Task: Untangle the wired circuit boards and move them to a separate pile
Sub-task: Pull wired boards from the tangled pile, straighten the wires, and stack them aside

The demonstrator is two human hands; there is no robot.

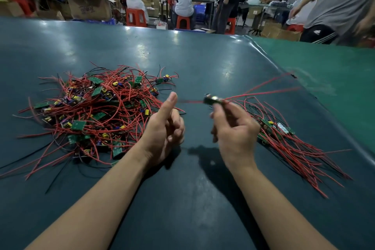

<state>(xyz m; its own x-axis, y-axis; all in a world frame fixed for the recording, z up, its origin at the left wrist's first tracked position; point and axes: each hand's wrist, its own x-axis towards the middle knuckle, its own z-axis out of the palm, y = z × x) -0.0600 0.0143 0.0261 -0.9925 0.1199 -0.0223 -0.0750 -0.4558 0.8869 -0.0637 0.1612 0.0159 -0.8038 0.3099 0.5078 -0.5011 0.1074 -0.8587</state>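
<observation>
**One board free, sorted pile just behind the grip**

We hold a small green circuit board with red wire leads (212, 100) pinched at the fingertips of our right hand (235, 134), lifted off the dark teal counter (203, 63). The board is blurred, so we cannot tell how the fingers sit on it. Its red leads (263, 89) stream away from the grip, up and to the right, and one faint strand runs leftward toward the thumb of our left hand (164, 128). That hand has loosely curled fingers and a raised thumb; whether it touches the strand, we cannot tell.

The coming move turns on one relation: the sorted pile of boards with combed red wires (294, 144) lies just beyond and to the right of the grip, its long axis running away to the lower right. Our right hand is the nearer one, so we judge a short carry rightward is what remains.

The tangled heap of green boards and red and black wires (91, 111) lies well to the left of the grip, beyond our left hand.
</observation>
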